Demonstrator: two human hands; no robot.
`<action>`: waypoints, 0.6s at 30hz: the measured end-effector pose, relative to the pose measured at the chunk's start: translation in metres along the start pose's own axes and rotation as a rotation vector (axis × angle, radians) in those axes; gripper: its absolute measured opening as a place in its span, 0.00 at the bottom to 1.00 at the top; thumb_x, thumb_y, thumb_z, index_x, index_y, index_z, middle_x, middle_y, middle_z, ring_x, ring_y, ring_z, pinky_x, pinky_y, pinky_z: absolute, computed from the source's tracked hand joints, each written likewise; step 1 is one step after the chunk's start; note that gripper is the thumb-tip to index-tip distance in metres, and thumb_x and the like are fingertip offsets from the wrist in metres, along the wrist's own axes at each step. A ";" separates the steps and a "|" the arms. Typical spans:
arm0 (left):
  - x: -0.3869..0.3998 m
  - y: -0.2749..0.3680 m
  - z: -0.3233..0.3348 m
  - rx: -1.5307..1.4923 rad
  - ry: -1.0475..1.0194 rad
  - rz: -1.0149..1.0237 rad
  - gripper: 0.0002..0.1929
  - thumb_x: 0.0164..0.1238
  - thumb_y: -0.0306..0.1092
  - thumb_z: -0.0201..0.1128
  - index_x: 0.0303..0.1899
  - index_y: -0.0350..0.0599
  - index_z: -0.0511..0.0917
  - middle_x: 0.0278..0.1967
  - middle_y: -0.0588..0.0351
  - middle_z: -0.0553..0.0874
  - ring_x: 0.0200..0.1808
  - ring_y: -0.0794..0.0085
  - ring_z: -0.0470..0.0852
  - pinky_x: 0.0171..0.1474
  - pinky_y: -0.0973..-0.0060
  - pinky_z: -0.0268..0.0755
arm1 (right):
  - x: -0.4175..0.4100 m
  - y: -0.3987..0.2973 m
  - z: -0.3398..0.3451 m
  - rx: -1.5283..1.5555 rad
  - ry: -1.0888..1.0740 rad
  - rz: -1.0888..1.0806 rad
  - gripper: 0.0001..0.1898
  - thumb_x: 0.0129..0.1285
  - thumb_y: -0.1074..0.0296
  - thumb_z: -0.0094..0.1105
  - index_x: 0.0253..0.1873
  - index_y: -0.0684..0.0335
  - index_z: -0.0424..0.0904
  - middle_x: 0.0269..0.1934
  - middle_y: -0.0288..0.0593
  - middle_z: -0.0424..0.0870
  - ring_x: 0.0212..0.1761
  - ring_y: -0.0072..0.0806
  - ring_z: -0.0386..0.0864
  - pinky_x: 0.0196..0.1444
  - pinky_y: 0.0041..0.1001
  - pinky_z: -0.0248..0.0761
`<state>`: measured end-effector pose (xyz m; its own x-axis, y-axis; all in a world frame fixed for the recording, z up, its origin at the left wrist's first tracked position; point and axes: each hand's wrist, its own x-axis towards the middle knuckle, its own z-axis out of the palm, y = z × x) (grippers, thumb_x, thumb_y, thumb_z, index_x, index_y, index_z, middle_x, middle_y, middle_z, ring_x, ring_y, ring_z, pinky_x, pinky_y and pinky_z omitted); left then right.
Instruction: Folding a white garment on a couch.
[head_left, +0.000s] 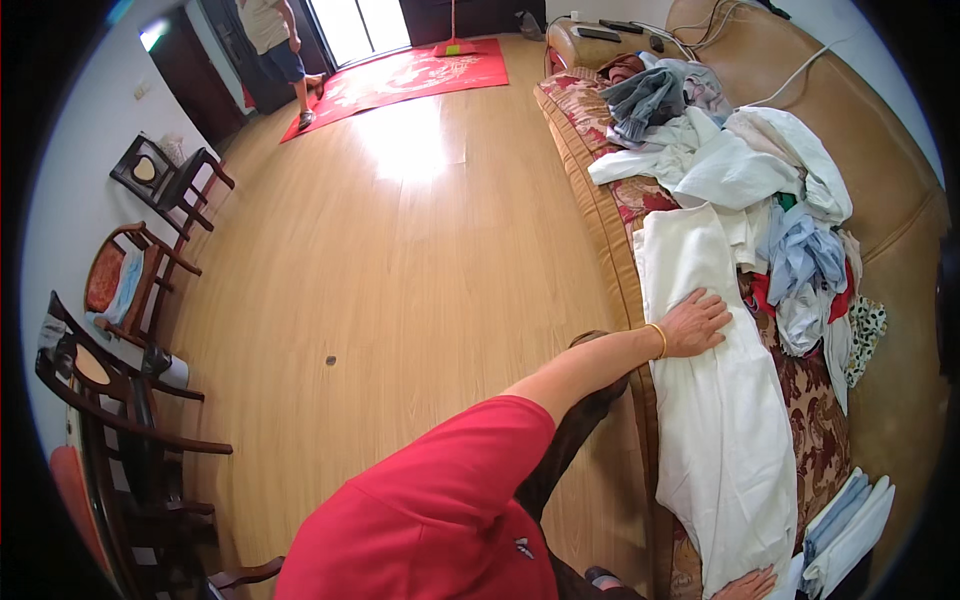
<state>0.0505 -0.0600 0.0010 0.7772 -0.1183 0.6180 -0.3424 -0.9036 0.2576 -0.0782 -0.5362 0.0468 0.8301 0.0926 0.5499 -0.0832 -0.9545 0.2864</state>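
A pair of white trousers (724, 420) lies lengthwise along the patterned sofa seat (814, 420), its fabric mostly flat with soft creases. My left hand (696, 324), with a gold-coloured bracelet at the wrist, rests palm down on the upper part of the trousers, fingers apart. At the bottom edge of the picture my right hand (746, 585) touches the lower end of the trousers and is partly cut off. Beyond lies a heap of loose clothes, with a white garment (739, 169), a grey one (646, 97) and a light blue one (802, 247).
Folded clothes (847, 525) stand at the lower right of the sofa. Phones and cables lie on the far armrest (570, 49). Wooden chairs (139, 277) line the left wall. A person (274, 45) stands by a red mat (420, 79) with a broom (454, 46).
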 end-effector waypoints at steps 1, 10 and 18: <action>0.000 0.000 0.001 -0.025 0.059 0.013 0.18 0.62 0.42 0.53 0.49 0.40 0.70 0.49 0.50 0.74 0.57 0.61 0.68 0.65 0.59 0.52 | 0.001 0.001 0.001 -0.031 -0.008 -0.011 0.17 0.68 0.60 0.47 0.55 0.61 0.76 0.53 0.54 0.77 0.56 0.48 0.73 0.55 0.42 0.67; 0.000 0.007 -0.012 -0.028 0.041 -0.033 0.16 0.61 0.40 0.55 0.45 0.41 0.70 0.43 0.52 0.74 0.53 0.63 0.69 0.63 0.59 0.54 | -0.003 0.003 0.014 -0.048 0.087 -0.007 0.15 0.67 0.62 0.49 0.54 0.60 0.77 0.51 0.51 0.78 0.55 0.45 0.73 0.54 0.40 0.68; 0.001 0.000 0.004 -0.002 0.015 -0.053 0.17 0.60 0.41 0.54 0.46 0.41 0.71 0.43 0.52 0.75 0.55 0.63 0.70 0.63 0.59 0.54 | -0.004 0.019 0.042 -0.025 0.016 0.002 0.16 0.68 0.66 0.46 0.57 0.63 0.74 0.55 0.54 0.76 0.58 0.45 0.71 0.60 0.39 0.65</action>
<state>0.0539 -0.0619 -0.0015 0.7861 -0.0642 0.6147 -0.3021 -0.9076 0.2915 -0.0601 -0.5668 0.0170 0.8212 0.0957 0.5625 -0.0983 -0.9474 0.3046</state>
